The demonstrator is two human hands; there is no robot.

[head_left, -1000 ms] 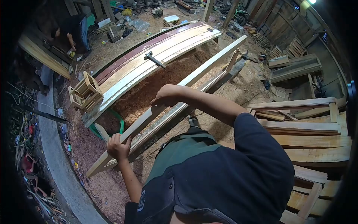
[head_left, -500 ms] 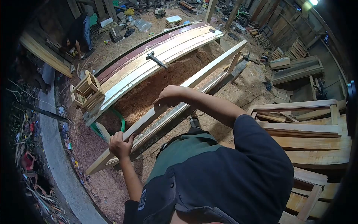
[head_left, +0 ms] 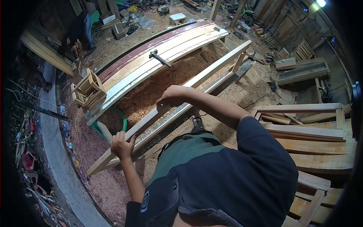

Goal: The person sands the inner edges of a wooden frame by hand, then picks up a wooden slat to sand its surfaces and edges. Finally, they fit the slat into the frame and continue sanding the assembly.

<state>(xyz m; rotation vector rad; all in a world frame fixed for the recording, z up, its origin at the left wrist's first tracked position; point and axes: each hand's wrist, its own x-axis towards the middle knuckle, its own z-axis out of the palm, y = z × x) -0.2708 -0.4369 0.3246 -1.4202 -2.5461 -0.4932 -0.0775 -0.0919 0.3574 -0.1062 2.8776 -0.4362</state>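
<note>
A long pale wooden frame (head_left: 213,66) lies diagonally in front of me on a narrow support beam (head_left: 223,84). Around the upper rail's lower-left part are the fingers of my left hand (head_left: 123,145), thumb on the near side. My right hand (head_left: 174,95) grips the same rail nearer its middle, fingers bent over it. Beyond the frame, a hammer (head_left: 159,58) rests on pale planks (head_left: 132,75) of a long bench. Another hammer-like tool (head_left: 254,58) lies by the frame's far right end.
A small wooden stand (head_left: 89,90) sits on the bench's left end. More wooden frames (head_left: 302,130) are stacked at right. Sawdust (head_left: 104,189) covers the ground beside a concrete strip (head_left: 56,151). Another person (head_left: 84,32) bends down at upper left.
The other person's arms at upper left have shifted slightly. The view has moved a little. Both my hands keep the same hold on the frame.
</note>
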